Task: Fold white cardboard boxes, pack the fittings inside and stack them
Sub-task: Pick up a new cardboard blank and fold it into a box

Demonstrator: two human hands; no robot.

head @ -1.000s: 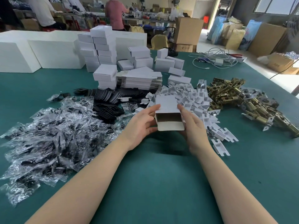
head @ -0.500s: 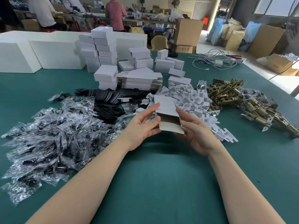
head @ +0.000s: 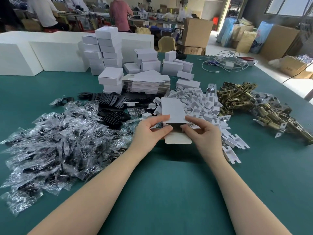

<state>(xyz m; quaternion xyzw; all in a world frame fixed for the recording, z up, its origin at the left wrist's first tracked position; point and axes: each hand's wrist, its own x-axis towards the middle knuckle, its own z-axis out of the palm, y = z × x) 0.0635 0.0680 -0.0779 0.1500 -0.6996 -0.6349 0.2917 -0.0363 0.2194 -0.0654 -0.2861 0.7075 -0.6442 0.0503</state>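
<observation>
Item: one white box (head: 174, 111), part-folded, held above the table's middle. Left hand (head: 149, 131) and right hand (head: 205, 133) each pinched a side at its open near end, flap (head: 177, 141) hanging loose. Advice: tuck side tabs square before closing. Interior looked dark; contents could not be told. Finished boxes (head: 108, 53) stacked toward the far edge.

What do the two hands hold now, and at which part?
Both hands hold one white cardboard box at its open near end: the left hand pinches the left edge, the right hand the right edge.
</observation>
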